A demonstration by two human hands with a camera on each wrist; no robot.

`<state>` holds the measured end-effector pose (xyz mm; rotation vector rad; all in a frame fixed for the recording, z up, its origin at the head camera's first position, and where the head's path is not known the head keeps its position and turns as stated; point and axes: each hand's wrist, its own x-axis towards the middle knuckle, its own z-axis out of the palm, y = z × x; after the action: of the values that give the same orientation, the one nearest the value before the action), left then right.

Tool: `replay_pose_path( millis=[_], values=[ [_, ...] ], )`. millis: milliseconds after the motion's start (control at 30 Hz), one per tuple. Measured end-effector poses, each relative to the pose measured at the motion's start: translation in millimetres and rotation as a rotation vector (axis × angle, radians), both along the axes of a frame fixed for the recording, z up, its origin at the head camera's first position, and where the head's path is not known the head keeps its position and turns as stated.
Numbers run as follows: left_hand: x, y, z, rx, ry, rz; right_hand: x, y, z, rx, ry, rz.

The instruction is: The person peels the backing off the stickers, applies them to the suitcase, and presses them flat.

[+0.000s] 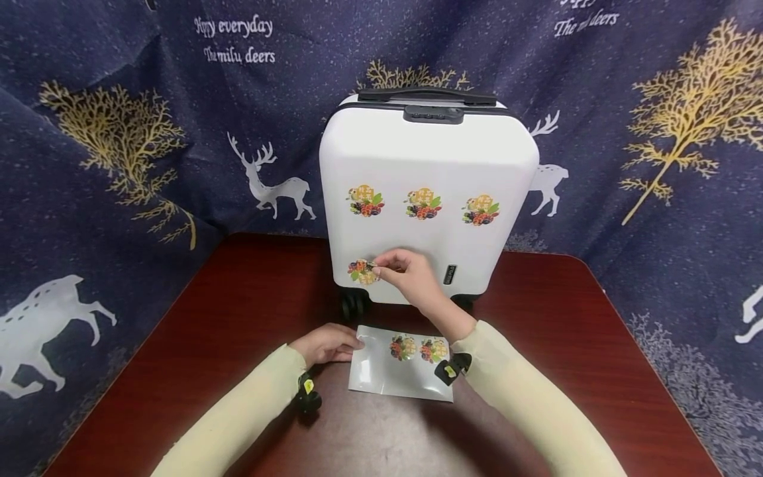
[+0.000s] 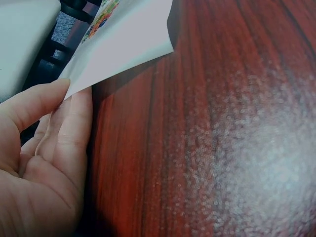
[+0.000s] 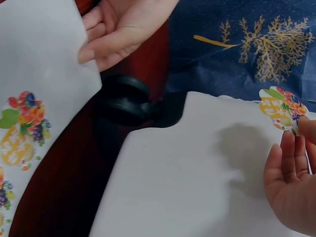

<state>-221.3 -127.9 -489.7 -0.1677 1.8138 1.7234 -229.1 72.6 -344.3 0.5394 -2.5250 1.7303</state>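
Note:
My right hand [image 1: 411, 275] pinches a fruit sticker [image 1: 361, 272] by its edge, in front of the lower left of a white suitcase [image 1: 411, 252]. In the right wrist view the sticker [image 3: 282, 107] stands off the suitcase shell [image 3: 173, 177], which bears a shadow. Three similar fruit stickers, one of them the middle sticker [image 1: 423, 203], form a row across the suitcase front. My left hand [image 1: 329, 343] holds the left corner of a glossy sticker sheet [image 1: 393, 377] between thumb and fingers. Two fruit stickers [image 1: 403, 348] show on that sheet. The left wrist view shows the sheet [image 2: 123, 44] tilted above the tabletop.
The suitcase stands upright on black wheels [image 1: 353, 305] at the back of a dark red table [image 1: 268, 291]. A black handle [image 1: 426, 97] tops it, and a small black label [image 1: 450, 274] is at its lower right. Behind hangs a blue cloth [image 1: 286, 99] printed with deer and trees.

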Motion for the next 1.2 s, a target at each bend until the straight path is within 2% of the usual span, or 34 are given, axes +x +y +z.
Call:
replay_pose_path(
  millis=[333,467,600,867,1200],
  values=[
    [2.4,-1.5,3.1,-0.015,0.015,-0.009,-2.3,-6.2,13.6,-0.058,0.009,-0.085],
    [2.4,-4.3,3.2,0.011,0.022,-0.029,-3.2,-7.8,16.6,-0.074,0.012,-0.115],
    [2.7,-0.5,3.3,-0.027,0.006,-0.001,-4.0,-8.8,18.5,-0.076,0.014,-0.129],
    [2.2,1.6,3.1,-0.035,-0.009,0.032,-5.3,-13.3,22.3,-0.089,0.02,-0.17],
    [0.6,1.5,-1.6,-0.041,-0.004,0.033,-2.9,-21.2,23.0,-0.121,0.081,-0.247]
  ],
)
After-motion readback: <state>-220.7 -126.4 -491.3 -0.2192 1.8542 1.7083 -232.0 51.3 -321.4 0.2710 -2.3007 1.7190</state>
